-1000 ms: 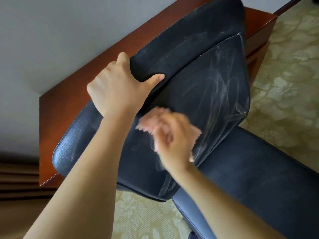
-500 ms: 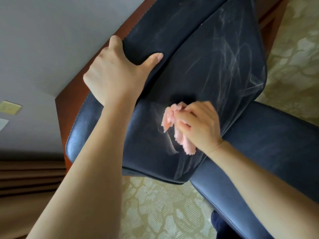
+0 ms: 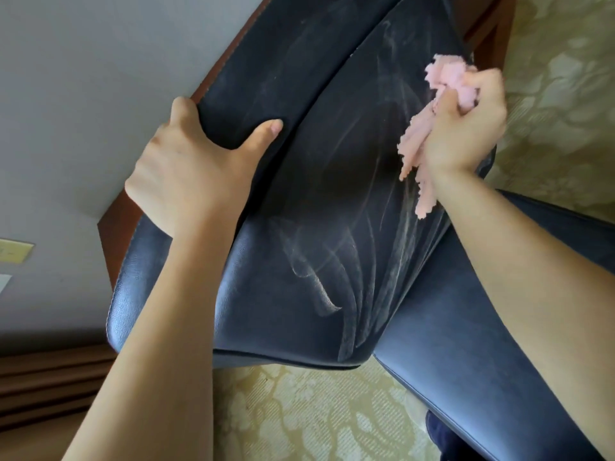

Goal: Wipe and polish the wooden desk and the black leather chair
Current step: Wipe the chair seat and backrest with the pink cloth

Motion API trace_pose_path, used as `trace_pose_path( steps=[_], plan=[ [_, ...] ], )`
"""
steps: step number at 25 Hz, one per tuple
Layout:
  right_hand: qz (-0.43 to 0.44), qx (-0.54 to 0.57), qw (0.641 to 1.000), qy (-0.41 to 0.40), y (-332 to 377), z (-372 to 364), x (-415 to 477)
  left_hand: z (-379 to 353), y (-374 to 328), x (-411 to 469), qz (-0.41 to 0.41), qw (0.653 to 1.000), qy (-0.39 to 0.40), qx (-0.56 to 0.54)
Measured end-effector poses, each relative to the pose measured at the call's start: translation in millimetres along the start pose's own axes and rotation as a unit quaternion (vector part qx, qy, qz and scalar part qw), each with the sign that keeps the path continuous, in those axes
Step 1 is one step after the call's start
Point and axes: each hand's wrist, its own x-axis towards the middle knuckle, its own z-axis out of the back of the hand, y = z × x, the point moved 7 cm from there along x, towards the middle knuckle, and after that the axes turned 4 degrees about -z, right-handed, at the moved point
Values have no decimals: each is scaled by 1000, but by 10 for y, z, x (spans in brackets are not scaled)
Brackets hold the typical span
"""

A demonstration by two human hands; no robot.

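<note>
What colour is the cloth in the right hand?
Pink; the cloth, bunched in the right hand, shows clearly in the head view.

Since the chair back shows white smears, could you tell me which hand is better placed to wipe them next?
The right hand: it grips the pink cloth right at the smeared chair back, while the left hand is busy holding the top edge steady.

left hand [image 3: 186, 174] fingers: ends hidden behind chair back [image 3: 299, 194] | desk [image 3: 114, 227]: mostly covered, seemingly cut off at top

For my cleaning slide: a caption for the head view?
Left hand grips the chair back; right hand holds a pink cloth against it.
</note>
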Motion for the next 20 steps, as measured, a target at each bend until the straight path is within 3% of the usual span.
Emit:
trace_pose_path(
  steps=[3, 4, 8, 11, 13, 15, 17, 19, 20],
  plan=[
    [39, 11, 999, 26, 31, -3, -275, -18, 18, 15, 6, 1000, 2, 1],
    [67, 29, 996, 59, 35, 10, -505, -24, 20, 19, 7, 1000, 2, 1],
    [40, 82, 979, 182, -99, 109, -1465, -13, 25, 9, 8, 1000, -7, -8],
    [116, 102, 952, 264, -37, 176, -2015, -4, 9, -11, 11, 1000, -2, -8],
    [209, 114, 912, 333, 60, 214, -2263, 3, 13, -22, 12, 1000, -2, -7],
    [351, 95, 839, 404, 124, 271, -2383, 15, 14, -30, 11, 1000, -4, -7],
    [437, -25, 772, 461, 123, 196, -2254, 24, 10, -32, 13, 1000, -6, -8],
    [327, -107, 759, 553, 52, 44, -1934, 17, 0, -17, 15, 1000, -4, -7],
    [247, -108, 769, 579, 14, -7, -1800, 14, -1, -13, 15, 1000, -3, -7]
  ],
)
